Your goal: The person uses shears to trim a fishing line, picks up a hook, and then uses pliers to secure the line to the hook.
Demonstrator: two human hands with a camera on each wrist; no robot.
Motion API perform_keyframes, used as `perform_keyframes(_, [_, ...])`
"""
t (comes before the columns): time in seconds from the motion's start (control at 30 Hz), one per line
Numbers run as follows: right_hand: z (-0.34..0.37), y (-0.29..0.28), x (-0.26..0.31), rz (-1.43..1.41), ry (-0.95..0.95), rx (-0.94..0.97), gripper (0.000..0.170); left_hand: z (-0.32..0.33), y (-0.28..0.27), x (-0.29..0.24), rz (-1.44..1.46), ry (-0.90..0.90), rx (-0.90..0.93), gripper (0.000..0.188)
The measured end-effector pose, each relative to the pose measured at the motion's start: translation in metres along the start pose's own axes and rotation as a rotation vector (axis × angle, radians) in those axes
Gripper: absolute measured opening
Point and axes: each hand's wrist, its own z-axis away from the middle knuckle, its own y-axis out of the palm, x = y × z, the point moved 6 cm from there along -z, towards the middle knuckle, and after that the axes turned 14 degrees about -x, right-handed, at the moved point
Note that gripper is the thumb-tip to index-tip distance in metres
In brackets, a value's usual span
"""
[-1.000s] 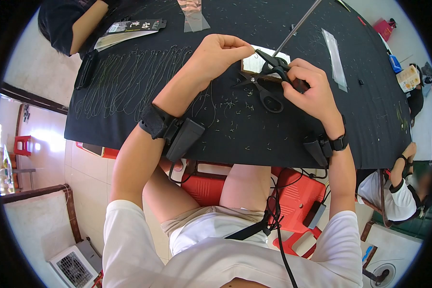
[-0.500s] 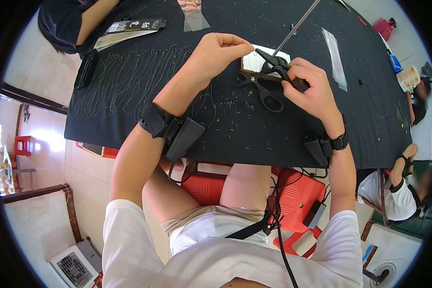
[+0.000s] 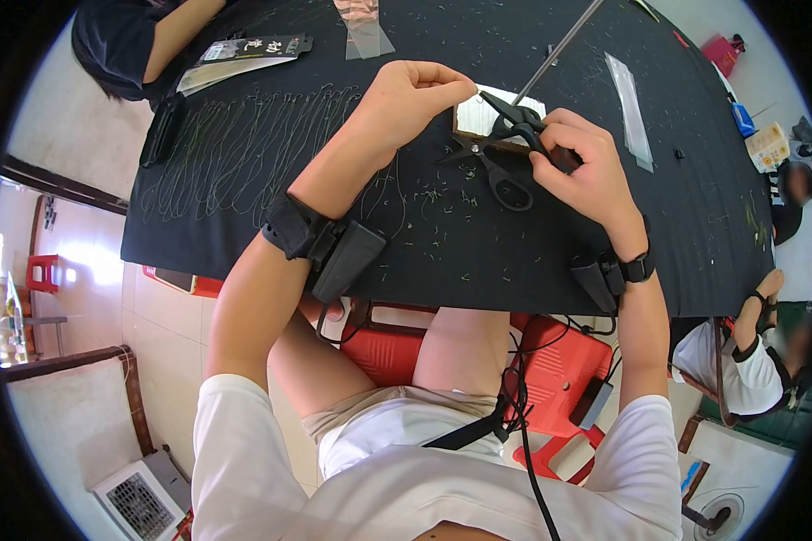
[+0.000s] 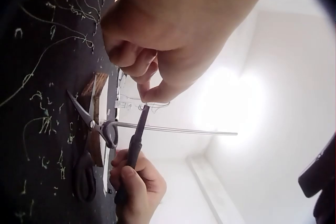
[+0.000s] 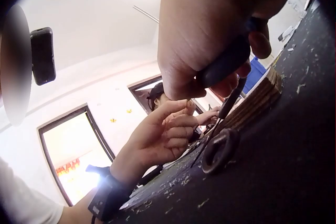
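Note:
My left hand (image 3: 404,104) pinches a thin line (image 4: 161,105) between thumb and forefinger; fine loops of it show at the fingertips in the left wrist view. My right hand (image 3: 586,162) grips black pliers (image 3: 509,109), their narrow nose right at the left fingertips. Beneath the pliers lies a wooden block (image 4: 97,148) with a white top (image 3: 475,118). Dark-handled scissors (image 3: 509,190) lie against the block's near side, blades spread and pointing left. A thin metal rod (image 3: 564,51) rises over the block and leans away to the right.
Many looped thin lines (image 3: 235,162) lie in a row on the black cloth (image 3: 334,270) at left. Small clippings are scattered near the scissors. A printed packet (image 3: 253,50) and clear plastic sleeves (image 3: 630,113) lie farther back. Other people sit around the table.
Both my hands, the pliers and the scissors stay almost in place. A person at the far right has shifted position, and the one at upper left has moved an arm slightly.

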Motion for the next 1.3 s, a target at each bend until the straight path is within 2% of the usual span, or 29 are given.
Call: perform_keyframes(1.3, [0.0003,0.0006,-0.0006,-0.006,-0.001,0.004,0.018,-0.0005,0.0016,0.0033,-0.028,-0.003,0.026,0.026])
